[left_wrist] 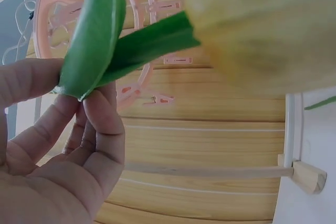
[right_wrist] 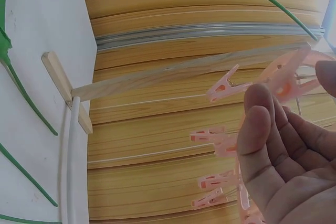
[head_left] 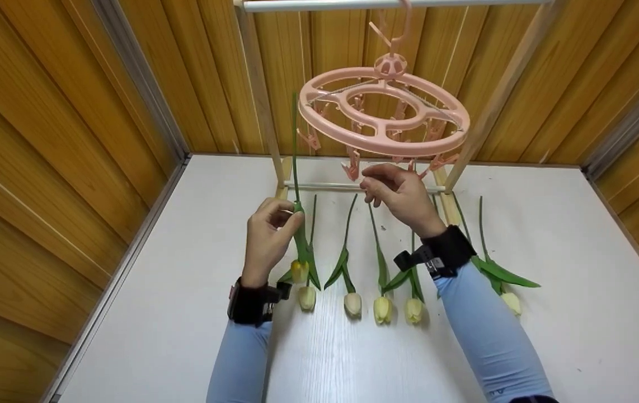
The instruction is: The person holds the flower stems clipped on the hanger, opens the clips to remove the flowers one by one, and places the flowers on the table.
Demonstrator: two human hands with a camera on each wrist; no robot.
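Observation:
A pink round clip hanger hangs from a white rod. Several pink clips dangle under its ring. My left hand pinches a tulip by its stem, stem up and yellow bloom down, just left of the hanger. In the left wrist view my fingers grip the green leaf, and the bloom is blurred close by. My right hand is raised under the ring. Its thumb and forefinger sit on either side of a pink clip.
Several more tulips lie in a row on the white table, blooms toward me, one off to the right. A wooden frame post and a low white rail stand behind them. Wood-panel walls enclose the table.

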